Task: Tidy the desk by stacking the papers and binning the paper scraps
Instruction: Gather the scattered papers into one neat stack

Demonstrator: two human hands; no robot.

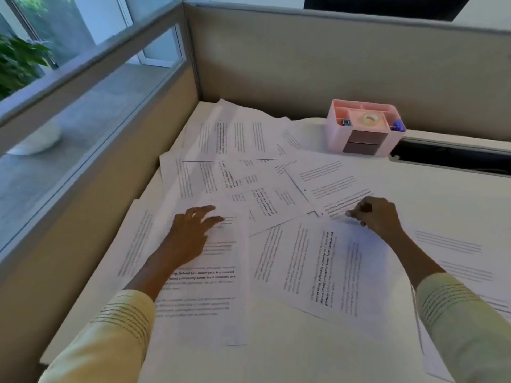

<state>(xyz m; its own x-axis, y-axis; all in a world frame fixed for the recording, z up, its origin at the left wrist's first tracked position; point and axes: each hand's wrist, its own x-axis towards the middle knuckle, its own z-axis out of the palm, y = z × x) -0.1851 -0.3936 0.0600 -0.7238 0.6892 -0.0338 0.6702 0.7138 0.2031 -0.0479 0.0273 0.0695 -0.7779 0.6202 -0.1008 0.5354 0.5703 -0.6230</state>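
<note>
Hardly begun, by the look of it: no neat stack anywhere, no bin in view, no clear torn scraps to be told apart from whole sheets. Nearly all left to do: gathering, squaring up, binning.

White printed paper sheets (pixel 265 189) strewn loose over the white desk (pixel 276 355), overlapping at odd angles, from under both hands out to the far corner beyond them. Black text in blocks, some bold lines, several sheets turned sideways; mostly flat, a few edges lifted slightly.

Left hand (pixel 193 230) open, fingers spread and lying on or just above an upright printed sheet (pixel 204 286) that runs back under the forearm. Right hand (pixel 376 217) curled, fingertips pinching the far corner of a tilted printed sheet (pixel 318 266) between the two hands, that corner raised off the pile. More sheets to the right of the right hand, partly under the pale yellow sleeve (pixel 464 322).

Beyond the right hand, well apart, a pink plastic desk organiser (pixel 365 128) with a tape roll on top.
</note>
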